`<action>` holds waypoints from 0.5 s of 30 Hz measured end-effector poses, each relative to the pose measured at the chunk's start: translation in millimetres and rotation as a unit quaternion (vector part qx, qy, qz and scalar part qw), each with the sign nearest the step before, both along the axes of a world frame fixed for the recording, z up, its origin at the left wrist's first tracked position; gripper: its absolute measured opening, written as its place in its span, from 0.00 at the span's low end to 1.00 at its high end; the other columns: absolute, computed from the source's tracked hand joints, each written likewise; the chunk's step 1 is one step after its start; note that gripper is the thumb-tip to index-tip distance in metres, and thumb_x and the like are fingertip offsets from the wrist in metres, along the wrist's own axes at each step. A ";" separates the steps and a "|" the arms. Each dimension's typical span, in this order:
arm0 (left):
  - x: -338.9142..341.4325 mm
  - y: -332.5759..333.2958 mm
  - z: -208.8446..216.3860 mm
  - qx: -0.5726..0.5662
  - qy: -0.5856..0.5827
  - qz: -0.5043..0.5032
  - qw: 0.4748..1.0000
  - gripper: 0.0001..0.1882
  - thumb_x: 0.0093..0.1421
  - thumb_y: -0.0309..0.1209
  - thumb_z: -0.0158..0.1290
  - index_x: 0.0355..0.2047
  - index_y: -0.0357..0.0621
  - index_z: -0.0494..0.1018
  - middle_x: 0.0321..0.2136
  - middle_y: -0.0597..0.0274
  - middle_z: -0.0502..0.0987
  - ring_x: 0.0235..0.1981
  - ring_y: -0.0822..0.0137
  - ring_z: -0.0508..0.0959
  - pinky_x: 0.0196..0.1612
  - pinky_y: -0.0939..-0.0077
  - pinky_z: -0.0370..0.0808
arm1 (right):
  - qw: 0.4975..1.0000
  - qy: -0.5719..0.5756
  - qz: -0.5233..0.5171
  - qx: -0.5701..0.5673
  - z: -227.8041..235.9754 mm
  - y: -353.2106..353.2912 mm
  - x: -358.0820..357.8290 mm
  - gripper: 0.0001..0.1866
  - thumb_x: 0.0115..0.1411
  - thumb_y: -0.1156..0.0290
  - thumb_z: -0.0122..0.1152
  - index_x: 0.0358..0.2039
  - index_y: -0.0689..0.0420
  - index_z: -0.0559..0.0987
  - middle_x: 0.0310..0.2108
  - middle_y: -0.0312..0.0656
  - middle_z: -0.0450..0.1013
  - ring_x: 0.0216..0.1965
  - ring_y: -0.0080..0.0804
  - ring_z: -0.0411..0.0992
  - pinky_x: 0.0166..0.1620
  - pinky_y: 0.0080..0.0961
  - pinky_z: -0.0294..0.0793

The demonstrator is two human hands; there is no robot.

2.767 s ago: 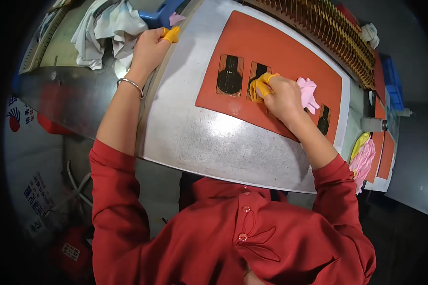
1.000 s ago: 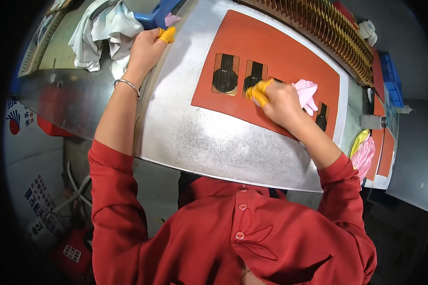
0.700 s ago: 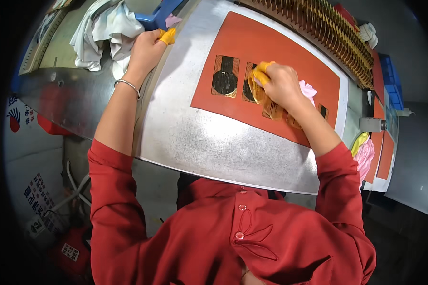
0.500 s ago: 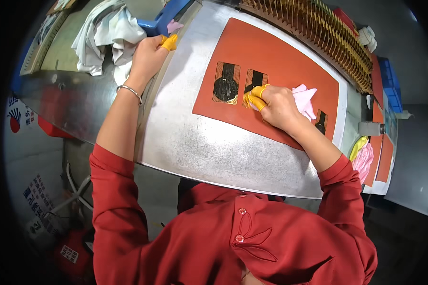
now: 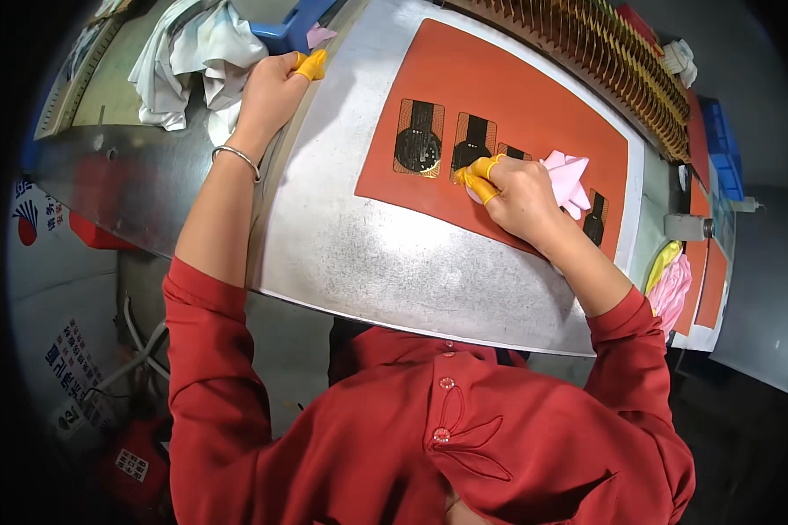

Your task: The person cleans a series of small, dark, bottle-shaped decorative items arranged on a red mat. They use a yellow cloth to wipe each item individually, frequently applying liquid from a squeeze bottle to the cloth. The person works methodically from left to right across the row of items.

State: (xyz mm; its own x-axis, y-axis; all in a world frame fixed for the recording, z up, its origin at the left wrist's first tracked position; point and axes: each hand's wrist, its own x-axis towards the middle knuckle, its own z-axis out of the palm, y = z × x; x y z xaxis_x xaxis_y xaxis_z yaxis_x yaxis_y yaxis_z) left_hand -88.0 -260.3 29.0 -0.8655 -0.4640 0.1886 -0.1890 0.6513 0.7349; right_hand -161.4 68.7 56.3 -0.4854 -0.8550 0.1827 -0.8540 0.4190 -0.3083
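Observation:
My right hand (image 5: 527, 203), in yellow finger cots, is closed round a pink cloth (image 5: 567, 182). Its fingertips press at the lower end of a flat black piece with gold patterning (image 5: 473, 143) on a reddish-brown mat (image 5: 517, 79). To the left lies a similar black-and-gold piece (image 5: 419, 138). Another (image 5: 514, 152) is partly covered by my right hand, and one more (image 5: 594, 217) lies right of the cloth. My left hand (image 5: 274, 94) is closed at the table's left edge, yellow-cotted fingertips together; whatever they may hold is hidden.
A slotted rack (image 5: 604, 66) with many thin upright pieces runs along the far side. White cloths (image 5: 197, 57) and a blue plastic bin (image 5: 287, 33) lie beyond my left hand. At right are a grey bottle (image 5: 687, 227) and pink and yellow cloths (image 5: 670, 293).
My right hand has slid toward the near end of the second piece, uncovering more of it and part of the third. The view has shifted slightly; my left hand stays closed.

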 end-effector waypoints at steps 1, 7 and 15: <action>0.2 0.1 -0.8 0.005 0.005 0.001 1.000 0.11 0.54 0.28 0.46 0.30 0.35 0.76 0.17 0.66 0.74 0.19 0.78 0.69 0.24 0.80 0.65 | 1.000 0.002 0.001 0.005 0.7 0.8 -0.1 0.10 0.46 0.68 0.62 0.17 0.61 0.75 0.18 0.46 0.70 0.21 0.45 0.71 0.23 0.39 0.69; 2.4 6.1 6.5 -0.001 -0.012 0.003 1.000 0.11 0.54 0.28 0.46 0.30 0.34 0.76 0.16 0.64 0.73 0.18 0.78 0.68 0.23 0.80 0.65 | 1.000 -0.017 0.002 0.021 7.2 3.0 0.2 0.09 0.48 0.67 0.62 0.22 0.60 0.76 0.19 0.47 0.71 0.22 0.46 0.71 0.25 0.38 0.70; 1.7 6.6 14.8 0.002 -0.011 0.005 1.000 0.11 0.54 0.28 0.46 0.29 0.35 0.76 0.16 0.63 0.73 0.18 0.77 0.68 0.23 0.79 0.65 | 1.000 -0.008 -0.015 0.013 10.9 -14.7 -29.2 0.08 0.49 0.67 0.61 0.26 0.59 0.77 0.23 0.49 0.72 0.25 0.47 0.72 0.29 0.38 0.70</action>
